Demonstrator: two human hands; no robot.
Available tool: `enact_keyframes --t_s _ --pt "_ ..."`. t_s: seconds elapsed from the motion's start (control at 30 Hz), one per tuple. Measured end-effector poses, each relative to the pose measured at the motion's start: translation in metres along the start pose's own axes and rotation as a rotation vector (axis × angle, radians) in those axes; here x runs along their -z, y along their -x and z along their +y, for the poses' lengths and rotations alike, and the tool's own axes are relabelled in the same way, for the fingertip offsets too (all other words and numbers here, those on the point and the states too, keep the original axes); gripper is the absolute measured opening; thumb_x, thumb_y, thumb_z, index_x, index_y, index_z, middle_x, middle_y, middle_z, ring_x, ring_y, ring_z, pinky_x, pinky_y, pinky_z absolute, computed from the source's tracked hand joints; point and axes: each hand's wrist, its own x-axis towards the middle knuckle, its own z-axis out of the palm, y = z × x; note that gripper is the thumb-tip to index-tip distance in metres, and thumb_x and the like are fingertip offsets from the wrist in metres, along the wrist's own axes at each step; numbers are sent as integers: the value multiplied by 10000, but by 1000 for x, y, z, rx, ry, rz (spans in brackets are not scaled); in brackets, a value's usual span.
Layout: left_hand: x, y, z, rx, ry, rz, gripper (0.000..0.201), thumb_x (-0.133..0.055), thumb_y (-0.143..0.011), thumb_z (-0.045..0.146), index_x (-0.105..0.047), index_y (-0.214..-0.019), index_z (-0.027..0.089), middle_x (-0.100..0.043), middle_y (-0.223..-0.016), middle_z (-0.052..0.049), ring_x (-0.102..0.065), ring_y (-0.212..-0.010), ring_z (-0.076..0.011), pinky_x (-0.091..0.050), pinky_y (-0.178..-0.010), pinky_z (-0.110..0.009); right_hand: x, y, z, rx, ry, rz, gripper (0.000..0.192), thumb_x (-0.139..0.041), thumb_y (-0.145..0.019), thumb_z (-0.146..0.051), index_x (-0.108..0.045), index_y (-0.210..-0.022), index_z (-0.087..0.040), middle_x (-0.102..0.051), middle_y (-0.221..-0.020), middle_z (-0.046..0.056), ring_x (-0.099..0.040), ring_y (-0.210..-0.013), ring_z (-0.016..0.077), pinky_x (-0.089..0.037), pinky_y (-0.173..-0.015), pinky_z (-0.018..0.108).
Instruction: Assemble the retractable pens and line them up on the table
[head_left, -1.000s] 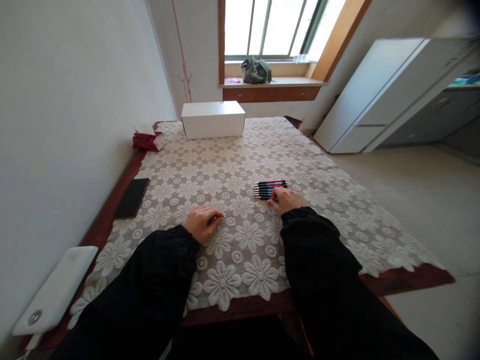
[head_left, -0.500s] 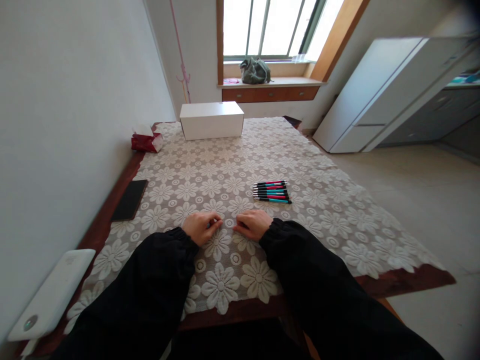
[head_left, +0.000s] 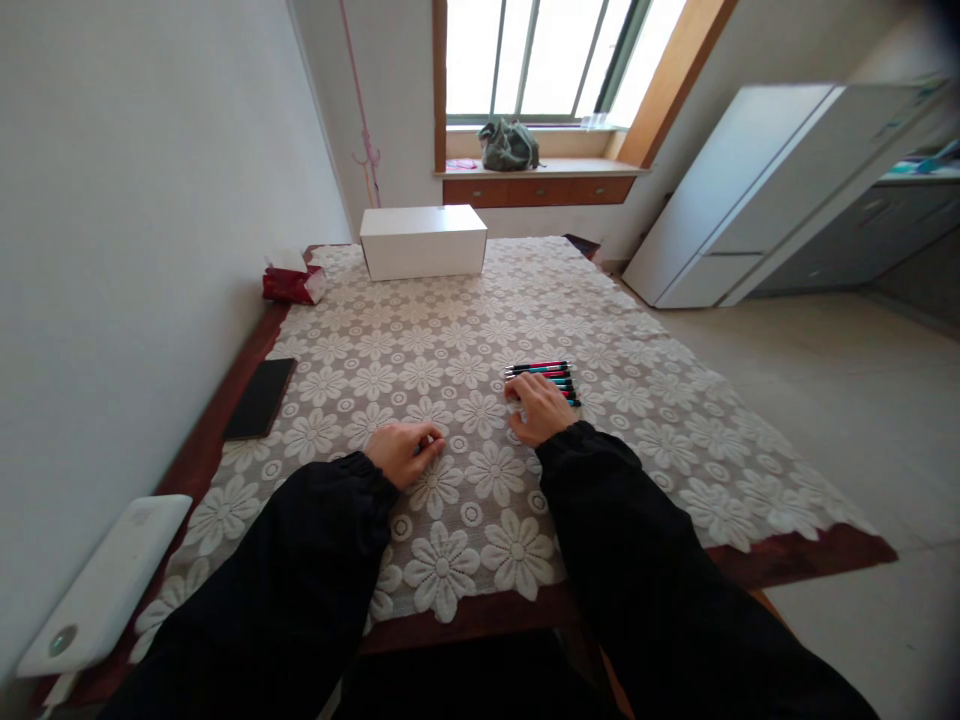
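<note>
A row of pens (head_left: 540, 366) with black, red and teal barrels lies side by side on the lace tablecloth (head_left: 442, 565). Over the near part of this row is my right hand (head_left: 541, 408), its fingers bent and the thumb apart from them; it covers several pens, and contact with them is hard to judge. My left hand (head_left: 405, 452) rests on the cloth to the left, fingers curled closed with nothing visible in them.
A white box (head_left: 424, 245) stands at the table's far end, with a red tissue pack (head_left: 291, 285) to its left. Along the left edge lie a dark flat pad (head_left: 260, 398) and a white device with a cord (head_left: 105, 585). A wall borders that side.
My right hand has moved forward and to the right, from the bare cloth to over the pens, and its fingers have opened. My left hand has stayed in place.
</note>
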Motion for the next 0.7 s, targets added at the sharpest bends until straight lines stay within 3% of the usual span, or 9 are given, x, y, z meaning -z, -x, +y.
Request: enact_keyframes --t_s 0.07,0.17,0.3,0.43,0.53,0.7 --pt "-1 0 0 -1 -1 11 217 -566 -941 402 -721 -944 250 -752 -793 -2 -626 -606 -147 -436 -620 -273 -2 -1 20 -73 43 85 537 -559 -713 -138 -567 -1249 -160 -600 -1337 150 -495 -1272 294 -378 -1069 391" --pt "-1 1 1 3 -5 18 226 -565 -936 409 -724 -954 251 -748 -779 -3 -631 -617 -151 -448 -633 -271 -16 -1 43 -147 91 92 747 -560 -739 -199 -411 -1469 -146 -474 -1515 159 -393 -1407 313 -310 -1159 463" --pt "-1 0 1 -5 4 26 212 -570 -933 400 -725 -948 256 -748 -781 1 -633 -623 -150 -448 -635 -269 -35 -4 53 -291 163 20 705 -467 -840 -266 -368 -1534 -190 -433 -1572 122 -349 -1459 306 -224 -1197 544" --pt "-2 -1 2 -10 5 37 187 -584 -931 383 -721 -933 255 -749 -792 3 -640 -635 -152 -436 -632 -274 -34 -13 54 -306 221 -18 633 -428 -887 -281 -409 -1516 -207 -447 -1566 114 -375 -1436 310 -181 -1191 594" --pt "-2 -2 3 -12 -10 25 200 -573 -938 384 -723 -950 253 -752 -813 -3 -653 -666 -163 -434 -640 -277 -22 -23 58 -241 253 -15 575 -452 -906 -289 -463 -1470 -177 -503 -1507 142 -443 -1364 317 -249 -1165 549" --pt "-4 -4 3 -3 -25 5 211 -567 -946 392 -727 -983 258 -759 -848 -10 -675 -723 -183 -453 -662 -286 -3 -47 67 -146 276 -130 447 -544 -898 -264 -566 -1327 -139 -604 -1326 186 -536 -1211 312 -422 -980 393"
